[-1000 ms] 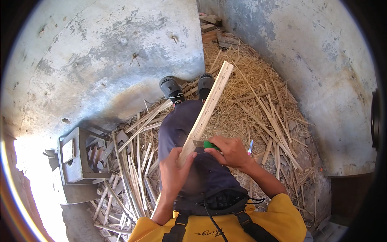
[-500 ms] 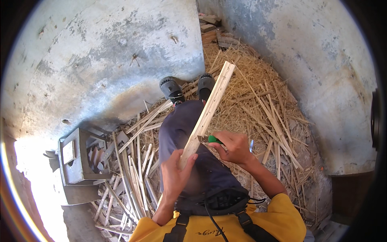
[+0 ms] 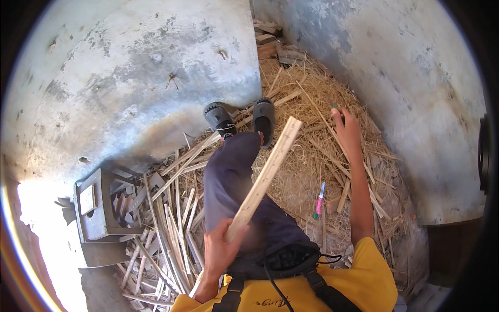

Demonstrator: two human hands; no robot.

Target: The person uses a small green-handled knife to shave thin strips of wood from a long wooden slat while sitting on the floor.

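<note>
The left hand (image 3: 221, 248) grips the strip (image 3: 269, 173) at its near end, slanted above the trousers (image 3: 223, 179); the right hand (image 3: 349, 132), out over the straw (image 3: 323, 87), curls round a green handle (image 3: 335, 107).

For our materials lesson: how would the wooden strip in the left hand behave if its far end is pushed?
The wooden strip is probably stiff, since it runs nearly straight though the left hand grips only its near end. It is likely light, as one hand holds it. Pushed, its far end would likely swing, as nothing visible grips it.
</note>
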